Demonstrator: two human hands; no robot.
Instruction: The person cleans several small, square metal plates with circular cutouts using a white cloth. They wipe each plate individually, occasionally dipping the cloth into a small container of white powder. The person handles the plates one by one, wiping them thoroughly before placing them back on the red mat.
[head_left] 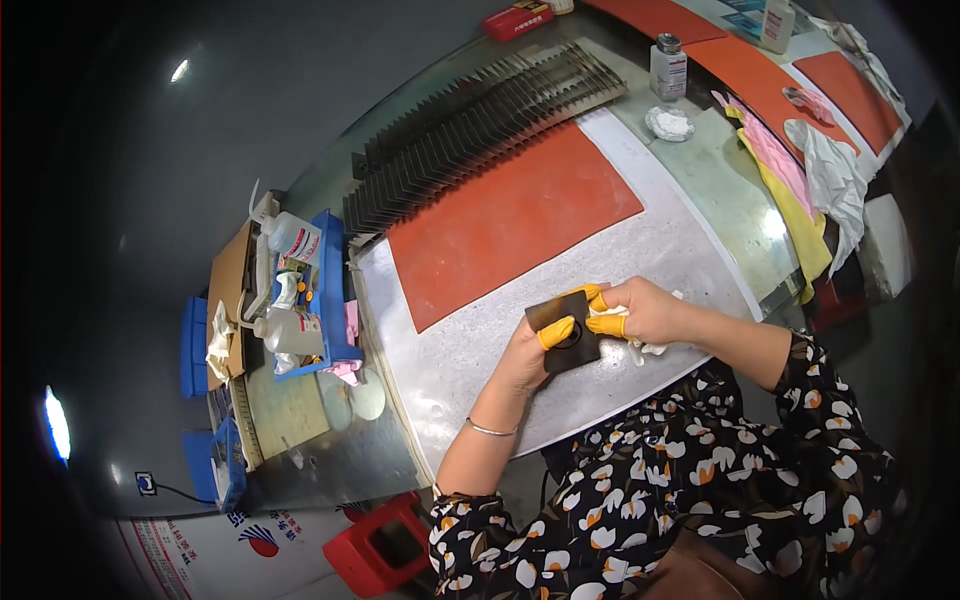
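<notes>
i see my left hand pinching a small dark square plate over the table, thumb on top. my right hand is pressed shut on a white cloth, touching the plate's edge. an orange mat lies just behind, near a row of dark plates.

Held a small dark square plate in both hands over the grey mat. My left hand gripped its lower edge, thumb on top. My right hand pinched the top edge and clutched a white cloth. Red mat lay just beyond.
</notes>
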